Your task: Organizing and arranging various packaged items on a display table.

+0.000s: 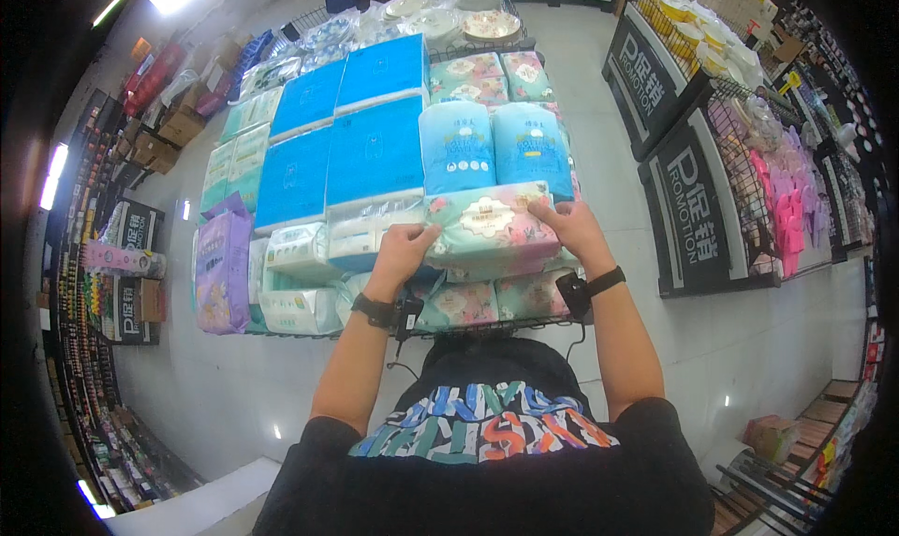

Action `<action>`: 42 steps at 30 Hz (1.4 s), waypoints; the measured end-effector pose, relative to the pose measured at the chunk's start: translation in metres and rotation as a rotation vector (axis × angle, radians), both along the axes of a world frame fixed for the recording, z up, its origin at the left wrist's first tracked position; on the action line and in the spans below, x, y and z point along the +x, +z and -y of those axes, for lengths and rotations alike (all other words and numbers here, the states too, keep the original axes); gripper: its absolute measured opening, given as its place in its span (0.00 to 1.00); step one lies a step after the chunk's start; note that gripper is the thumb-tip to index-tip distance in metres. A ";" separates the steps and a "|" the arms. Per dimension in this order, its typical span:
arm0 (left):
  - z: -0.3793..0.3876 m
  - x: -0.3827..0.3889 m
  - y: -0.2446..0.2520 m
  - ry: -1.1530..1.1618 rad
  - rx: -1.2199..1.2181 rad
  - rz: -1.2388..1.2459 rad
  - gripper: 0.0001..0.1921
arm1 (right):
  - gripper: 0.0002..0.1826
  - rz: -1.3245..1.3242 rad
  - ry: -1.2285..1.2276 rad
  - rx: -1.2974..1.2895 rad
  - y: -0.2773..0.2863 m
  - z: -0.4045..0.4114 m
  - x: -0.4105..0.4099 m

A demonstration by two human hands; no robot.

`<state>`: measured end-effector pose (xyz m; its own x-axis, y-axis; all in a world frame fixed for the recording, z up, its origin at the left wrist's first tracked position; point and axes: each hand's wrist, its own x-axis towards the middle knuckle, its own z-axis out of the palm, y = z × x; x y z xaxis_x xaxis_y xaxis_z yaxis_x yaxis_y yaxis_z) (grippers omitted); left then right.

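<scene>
Both hands hold a green and pink floral tissue pack [488, 220] by its two ends, level, on or just above similar packs. My left hand [406, 251] grips its left end, fingers partly hidden behind it. At the right end is my right hand [572, 230], thumb on the upper face. Two light blue cotton towel packs [458, 146] stand directly behind the floral pack. Large bright blue packs [376, 150] lie to their left. Nearer the front edge, more floral packs [462, 304] show beneath the held one.
A purple pack [223, 269] stands at the display's left front corner, beside white and green tissue packs [302, 311]. Wrapped plates [491, 25] fill the far end. Black wire bins with promotion boards [692, 202] stand to the right. Stocked shelves [77, 311] line the left side.
</scene>
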<state>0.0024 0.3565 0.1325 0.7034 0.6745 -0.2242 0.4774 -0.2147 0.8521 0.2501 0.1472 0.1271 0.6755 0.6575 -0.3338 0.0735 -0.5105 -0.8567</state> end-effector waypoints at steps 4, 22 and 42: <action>0.006 -0.008 0.001 0.045 -0.037 0.048 0.22 | 0.34 0.052 -0.050 0.042 -0.002 0.007 -0.009; 0.039 -0.092 -0.175 0.214 -0.257 -0.401 0.21 | 0.19 -0.419 0.340 -0.157 -0.210 -0.006 -0.111; 0.034 -0.072 -0.190 0.108 -0.202 -0.550 0.24 | 0.11 -0.717 0.084 -0.128 -0.240 -0.021 -0.142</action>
<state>-0.0692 0.3226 -0.0573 0.3769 0.6421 -0.6676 0.8706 0.0004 0.4919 0.1081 0.1686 -0.1134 0.2114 0.6235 -0.7527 -0.4396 -0.6271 -0.6430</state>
